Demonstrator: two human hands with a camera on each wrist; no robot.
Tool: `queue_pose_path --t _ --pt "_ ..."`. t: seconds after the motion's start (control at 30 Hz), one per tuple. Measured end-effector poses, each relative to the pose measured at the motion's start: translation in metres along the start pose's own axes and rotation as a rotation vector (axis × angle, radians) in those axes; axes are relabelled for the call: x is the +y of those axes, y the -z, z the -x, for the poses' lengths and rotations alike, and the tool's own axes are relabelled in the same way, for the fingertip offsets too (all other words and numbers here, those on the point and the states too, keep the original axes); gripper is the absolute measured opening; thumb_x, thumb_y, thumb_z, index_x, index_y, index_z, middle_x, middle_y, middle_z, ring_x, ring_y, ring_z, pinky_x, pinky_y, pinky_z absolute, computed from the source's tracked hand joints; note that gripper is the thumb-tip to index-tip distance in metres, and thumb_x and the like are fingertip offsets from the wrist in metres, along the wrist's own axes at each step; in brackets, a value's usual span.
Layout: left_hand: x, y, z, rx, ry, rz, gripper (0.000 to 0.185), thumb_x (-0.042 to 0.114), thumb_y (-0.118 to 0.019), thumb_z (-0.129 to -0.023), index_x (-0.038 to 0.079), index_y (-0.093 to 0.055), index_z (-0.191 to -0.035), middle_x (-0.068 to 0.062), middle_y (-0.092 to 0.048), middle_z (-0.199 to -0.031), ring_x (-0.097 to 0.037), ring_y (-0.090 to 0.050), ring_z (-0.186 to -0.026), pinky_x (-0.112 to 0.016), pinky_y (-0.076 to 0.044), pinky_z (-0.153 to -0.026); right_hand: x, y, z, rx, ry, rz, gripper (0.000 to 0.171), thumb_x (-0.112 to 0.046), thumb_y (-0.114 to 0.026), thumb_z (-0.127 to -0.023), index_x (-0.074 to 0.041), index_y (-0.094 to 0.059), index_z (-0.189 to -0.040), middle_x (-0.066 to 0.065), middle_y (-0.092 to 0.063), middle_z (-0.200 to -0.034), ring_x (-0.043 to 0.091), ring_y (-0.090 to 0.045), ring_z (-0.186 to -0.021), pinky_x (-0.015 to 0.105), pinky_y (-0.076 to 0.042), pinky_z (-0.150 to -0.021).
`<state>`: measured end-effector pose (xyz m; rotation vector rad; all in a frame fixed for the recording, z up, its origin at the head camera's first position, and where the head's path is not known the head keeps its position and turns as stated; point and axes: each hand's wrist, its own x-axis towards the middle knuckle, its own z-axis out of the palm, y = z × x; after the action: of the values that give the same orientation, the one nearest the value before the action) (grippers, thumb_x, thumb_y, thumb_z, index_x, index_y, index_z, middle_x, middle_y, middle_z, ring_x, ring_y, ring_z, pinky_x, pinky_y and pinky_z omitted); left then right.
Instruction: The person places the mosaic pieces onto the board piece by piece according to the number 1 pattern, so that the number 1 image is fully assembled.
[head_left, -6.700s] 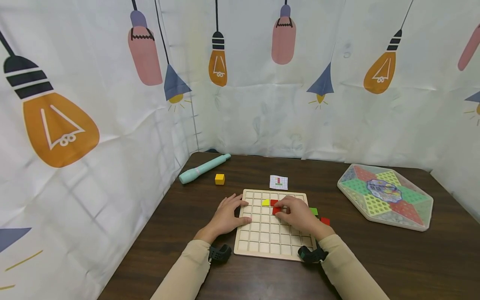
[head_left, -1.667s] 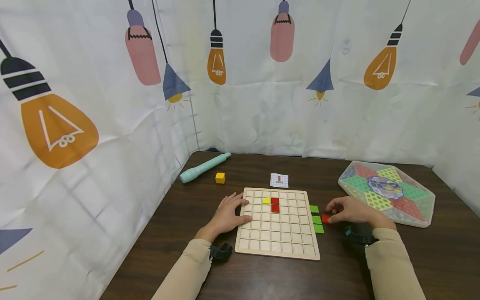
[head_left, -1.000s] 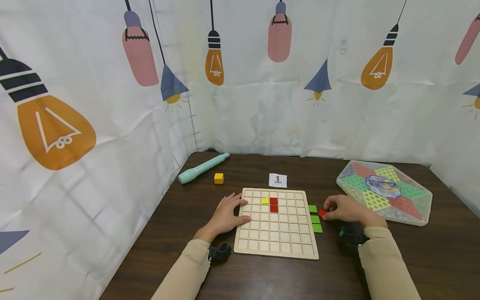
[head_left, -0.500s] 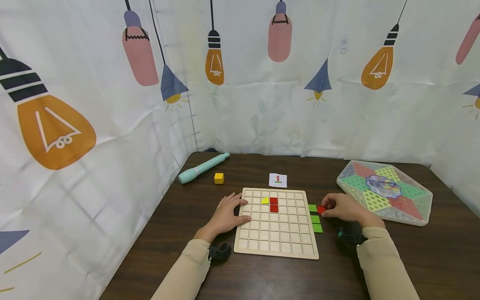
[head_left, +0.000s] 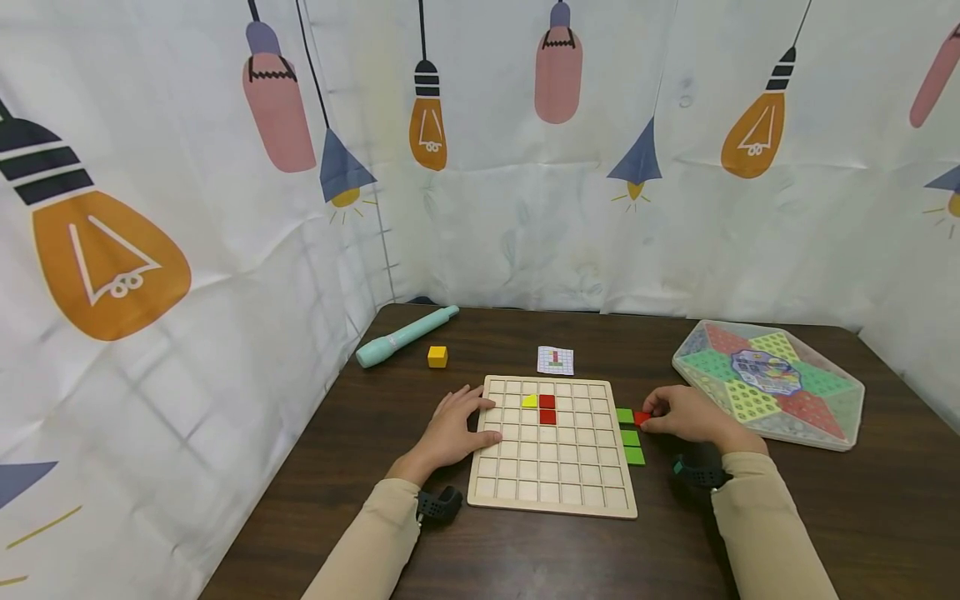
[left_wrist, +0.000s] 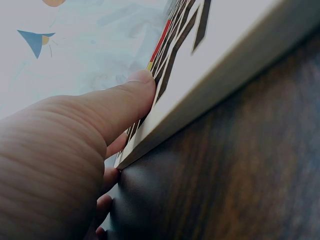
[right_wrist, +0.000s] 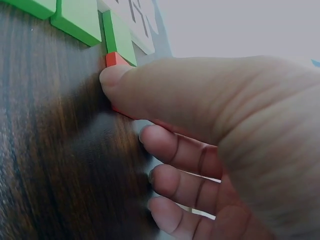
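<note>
Right of centre in the head view, your right hand (head_left: 684, 413) pinches a red tile (head_left: 642, 417) at the tabletop (head_left: 540, 558), beside the uppermost green tile (head_left: 625, 415); left of centre, your left hand (head_left: 448, 429) rests with relaxed fingers on the edge of the wooden board (head_left: 528, 473). A light, low pinch should serve you best, lest the green tile be pushed askew. The right wrist view shows the two tiles apparently touching, your thumb over the red; only the head view shows the whole board.
</note>
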<state>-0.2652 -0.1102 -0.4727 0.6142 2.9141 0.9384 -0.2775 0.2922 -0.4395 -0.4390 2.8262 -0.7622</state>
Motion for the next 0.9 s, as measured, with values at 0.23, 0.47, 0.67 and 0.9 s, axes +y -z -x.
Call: queue_pose_path --t 0.23,0.47,0.67,0.9 --pt "-0.0007 0.0001 0.0015 0.004 0.0 0.004 0.055 0.043 -0.073 -0.086 0.015 -0.06 -0.132 -0.009 -0.038 -0.154 -0.032 -0.022 -0.147 -0.053 -0.009 -0.12 -0.0007 -0.0001 0.0002 -0.012 0.013 -0.016 0.023 -0.025 -0.077 -0.084 -0.007 -0.068 -0.095 0.0 -0.061 -0.083 0.016 -0.051 -0.073 0.031 -0.044 -0.064" --pt "-0.0011 0.0004 0.0026 0.008 0.001 0.006 0.056 0.042 -0.073 -0.086 0.014 -0.06 -0.132 -0.009 -0.038 -0.154 -0.032 -0.022 -0.147 -0.053 -0.009 -0.12 0.0007 0.0007 -0.0001 -0.023 0.037 -0.051 0.022 -0.025 -0.076 -0.085 -0.007 -0.068 -0.096 0.0 -0.061 -0.083 0.016 -0.051 -0.072 0.031 -0.044 -0.063" --pt "0.0 0.0009 0.0015 0.003 -0.001 0.004 0.056 0.042 -0.073 -0.086 0.015 -0.06 -0.133 -0.009 -0.037 -0.154 -0.032 -0.021 -0.147 -0.053 -0.008 -0.12 0.0012 0.0019 0.0007 -0.011 0.034 -0.104 0.024 -0.026 -0.073 -0.088 -0.006 -0.068 -0.099 0.002 -0.064 -0.089 0.017 -0.051 -0.075 0.032 -0.046 -0.065" --pt "0.0002 0.0005 0.0008 0.001 -0.002 0.004 0.055 0.042 -0.073 -0.086 0.015 -0.06 -0.133 -0.008 -0.037 -0.154 -0.032 -0.021 -0.147 -0.053 -0.009 -0.12 -0.0019 0.001 -0.0008 0.04 0.015 -0.132 0.024 -0.028 -0.072 -0.089 -0.006 -0.068 -0.099 0.003 -0.065 -0.088 0.018 -0.052 -0.074 0.031 -0.047 -0.065"
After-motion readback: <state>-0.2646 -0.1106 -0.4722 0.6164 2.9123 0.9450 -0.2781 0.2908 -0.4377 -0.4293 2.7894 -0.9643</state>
